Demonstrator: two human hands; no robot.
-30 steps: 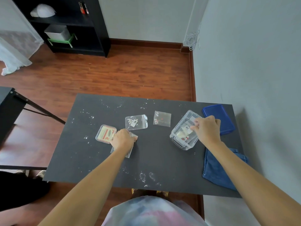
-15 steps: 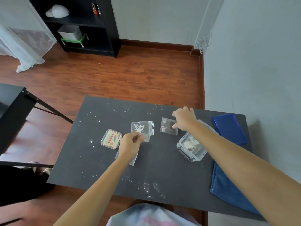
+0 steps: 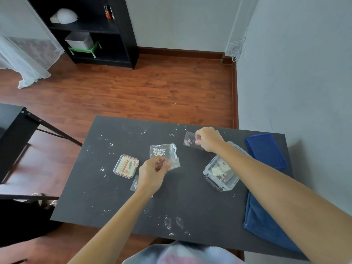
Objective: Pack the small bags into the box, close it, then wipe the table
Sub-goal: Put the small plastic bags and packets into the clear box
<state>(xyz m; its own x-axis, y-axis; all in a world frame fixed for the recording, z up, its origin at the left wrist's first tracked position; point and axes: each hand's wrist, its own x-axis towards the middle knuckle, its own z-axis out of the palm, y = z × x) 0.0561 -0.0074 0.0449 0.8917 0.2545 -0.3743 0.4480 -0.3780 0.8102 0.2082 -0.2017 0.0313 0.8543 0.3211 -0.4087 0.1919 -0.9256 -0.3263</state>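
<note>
My left hand (image 3: 152, 173) pinches a small clear bag (image 3: 174, 164) between thumb and fingertips, lifted just off the table (image 3: 106, 199) near the middle of the surface. Another flat bag (image 3: 135, 184) lies partly under my left wrist, and a larger zip bag (image 3: 163, 151) lies just beyond my knuckles. The square card packet (image 3: 126, 166) sits left of them, with bare dark surface out to the left edge.

My right hand (image 3: 208, 139) is closed on the bag with red bits (image 3: 189, 140), close to the far edge. The clear box (image 3: 221, 171) stands open under my right forearm, some bags already inside. Its blue lid (image 3: 266, 150) lies flat at the far right corner, and the blue cloth (image 3: 266, 227) is spread along the right edge toward the near corner. The near half of the table is open apart from white crumbs (image 3: 172, 224) scattered near the near edge and toward the far side.

A second ago my right hand was at the box and my left was pressed flat on the bags; now the right hand has crossed to the far bag and gripped it, and the left has raised one bag off the table.
</note>
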